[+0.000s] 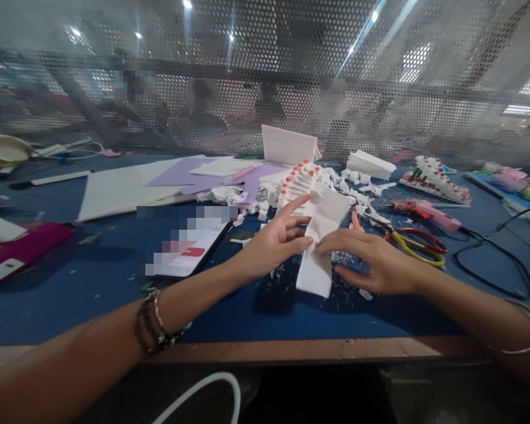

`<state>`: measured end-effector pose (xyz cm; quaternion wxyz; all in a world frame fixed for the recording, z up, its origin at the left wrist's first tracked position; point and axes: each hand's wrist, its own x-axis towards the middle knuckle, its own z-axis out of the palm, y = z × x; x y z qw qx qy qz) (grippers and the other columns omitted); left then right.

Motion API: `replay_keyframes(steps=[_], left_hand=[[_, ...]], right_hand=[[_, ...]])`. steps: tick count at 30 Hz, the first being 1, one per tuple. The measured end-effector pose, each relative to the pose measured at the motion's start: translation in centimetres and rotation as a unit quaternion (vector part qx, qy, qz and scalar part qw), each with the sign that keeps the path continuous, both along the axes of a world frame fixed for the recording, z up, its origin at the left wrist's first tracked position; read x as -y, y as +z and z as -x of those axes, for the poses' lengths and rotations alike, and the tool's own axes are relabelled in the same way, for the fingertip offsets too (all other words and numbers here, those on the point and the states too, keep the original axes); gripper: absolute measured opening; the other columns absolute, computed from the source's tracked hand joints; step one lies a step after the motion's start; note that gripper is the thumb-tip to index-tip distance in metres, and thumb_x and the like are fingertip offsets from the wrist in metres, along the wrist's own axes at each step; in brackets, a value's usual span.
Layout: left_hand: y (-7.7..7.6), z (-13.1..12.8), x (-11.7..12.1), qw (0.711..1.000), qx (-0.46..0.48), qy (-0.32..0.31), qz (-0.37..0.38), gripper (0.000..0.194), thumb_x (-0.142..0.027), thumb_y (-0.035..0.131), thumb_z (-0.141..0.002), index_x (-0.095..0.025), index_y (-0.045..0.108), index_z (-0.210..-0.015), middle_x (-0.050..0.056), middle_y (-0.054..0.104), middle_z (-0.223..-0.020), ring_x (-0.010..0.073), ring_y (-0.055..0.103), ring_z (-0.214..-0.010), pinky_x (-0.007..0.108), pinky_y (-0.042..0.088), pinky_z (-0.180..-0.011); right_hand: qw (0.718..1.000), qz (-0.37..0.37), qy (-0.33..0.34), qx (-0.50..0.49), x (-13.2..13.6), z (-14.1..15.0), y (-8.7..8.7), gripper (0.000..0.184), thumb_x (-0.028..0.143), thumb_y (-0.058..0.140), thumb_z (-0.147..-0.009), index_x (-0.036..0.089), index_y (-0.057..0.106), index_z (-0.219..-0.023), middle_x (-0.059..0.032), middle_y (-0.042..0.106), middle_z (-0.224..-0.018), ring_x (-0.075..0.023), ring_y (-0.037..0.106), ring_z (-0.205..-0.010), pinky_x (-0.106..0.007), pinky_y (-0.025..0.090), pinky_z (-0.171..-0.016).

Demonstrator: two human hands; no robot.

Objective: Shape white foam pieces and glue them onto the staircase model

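1. Head view: flat, smooth, rectangular white strip [315, 271] between both hands, creased near its top.
2. Left hand [265, 250]: thumb and curled fingers lightly gripping strip's left edge.
3. Right hand [380, 262]: fingertips touching strip's face, thumb near right edge; can't tell if gripping.
4. Right of right fingers: loop-handled red-yellow tool [417, 254], pink glue gun [439, 215].
5. Left of left fingers: slab-shaped glossy phone [203, 247].
6. Beyond fingertips: crumpled white scraps [223, 194], ridged red-tipped white piece [298, 182].
7. Farthest: perforated metal screen [242, 53].
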<state>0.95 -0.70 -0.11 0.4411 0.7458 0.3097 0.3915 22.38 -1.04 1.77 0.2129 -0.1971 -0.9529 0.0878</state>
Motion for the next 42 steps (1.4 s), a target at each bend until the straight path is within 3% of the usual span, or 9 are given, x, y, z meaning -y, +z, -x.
replay_keyframes(steps=[6,9,15,20,23,27,31,37,42], left_hand=[[0.9,-0.2,0.8,0.997,-0.048,0.053,-0.009,0.041,-0.018,0.043,-0.084,-0.013,0.034,-0.124,0.008,0.062,-0.089,0.0121,0.059,-0.078,0.024,0.048,-0.070],[0.9,-0.3,0.7,0.994,-0.056,0.087,-0.016,0.033,-0.016,0.042,-0.083,-0.011,0.040,-0.116,0.006,0.061,-0.083,0.0116,0.059,-0.073,0.023,0.048,-0.065],[1.1,-0.1,0.4,0.994,-0.093,0.057,-0.008,0.035,-0.021,0.037,-0.087,-0.015,0.029,-0.121,0.008,0.057,-0.094,0.0053,0.055,-0.048,0.017,0.047,-0.044],[1.6,0.5,0.3,0.996,-0.087,0.009,0.022,0.037,-0.018,0.035,-0.087,-0.017,0.026,-0.123,0.008,0.056,-0.098,0.0034,0.054,-0.046,0.015,0.048,-0.044],[1.8,0.6,0.2,0.996,-0.072,0.006,0.057,0.037,-0.020,0.037,-0.087,-0.018,0.027,-0.122,0.009,0.055,-0.101,0.0020,0.052,-0.043,0.015,0.047,-0.042],[1.9,0.6,0.3,0.991,-0.091,-0.010,0.095,0.044,-0.022,0.041,-0.084,-0.019,0.024,-0.125,0.011,0.053,-0.107,0.0044,0.057,-0.048,0.016,0.048,-0.046],[1.7,0.8,0.2,0.984,-0.147,-0.007,0.097,0.054,-0.024,0.047,-0.081,-0.019,0.022,-0.129,0.013,0.053,-0.110,0.0109,0.063,-0.061,0.020,0.049,-0.055],[2.1,0.8,0.6,0.974,-0.223,0.019,0.027,0.047,-0.034,0.041,-0.085,-0.025,0.031,-0.130,0.001,0.062,-0.074,0.0091,0.051,-0.052,0.018,0.035,-0.046],[2.8,0.5,1.5,0.964,-0.260,-0.055,0.018,0.032,-0.028,0.041,-0.084,-0.026,0.056,-0.112,0.001,0.060,-0.111,0.0151,0.057,-0.088,0.021,0.042,-0.067]], right_hand=[[0.998,0.009,0.068,-0.005,0.5,0.2,0.4,0.034,0.012,0.042,-0.080,0.020,0.046,-0.113,-0.0069,0.053,-0.115,-0.0129,0.047,-0.111,-0.028,0.040,-0.094],[0.997,-0.059,0.019,-0.034,0.4,0.1,0.2,0.033,0.014,0.044,-0.080,0.023,0.047,-0.111,-0.0075,0.048,-0.118,-0.0149,0.046,-0.112,-0.033,0.040,-0.095],[0.973,-0.227,-0.048,0.000,-0.2,-0.4,0.1,0.037,0.017,0.048,-0.081,0.029,0.044,-0.116,-0.0088,0.032,-0.128,-0.0234,0.034,-0.120,-0.042,0.038,-0.092],[0.968,-0.237,-0.033,0.074,-0.4,-0.8,0.6,0.044,0.022,0.051,-0.081,0.027,0.040,-0.123,-0.0120,0.026,-0.131,-0.0250,0.034,-0.119,-0.039,0.042,-0.086],[0.962,-0.259,-0.015,0.084,-0.4,-1.0,0.8,0.035,0.016,0.046,-0.082,0.024,0.046,-0.116,-0.0117,0.037,-0.125,-0.0235,0.043,-0.110,-0.038,0.044,-0.082],[0.956,-0.283,0.013,0.074,-0.5,-1.1,0.7,0.019,0.015,0.040,-0.086,0.020,0.057,-0.093,-0.0061,0.055,-0.109,-0.0179,0.049,-0.100,-0.034,0.043,-0.084],[0.953,-0.285,-0.009,0.104,-1.4,-1.7,0.7,0.019,0.014,0.039,-0.086,0.018,0.057,-0.090,-0.0060,0.055,-0.112,-0.0187,0.047,-0.104,-0.033,0.043,-0.085],[0.927,-0.344,-0.082,0.123,-2.8,-2.8,1.1,0.015,0.013,0.044,-0.084,0.016,0.059,-0.088,-0.0081,0.054,-0.111,-0.0217,0.046,-0.103,-0.034,0.043,-0.083],[0.920,-0.345,-0.166,0.091,-3.1,-2.7,0.8,0.017,0.017,0.046,-0.083,0.018,0.062,-0.087,-0.0091,0.050,-0.113,-0.0232,0.046,-0.102,-0.036,0.043,-0.084]])
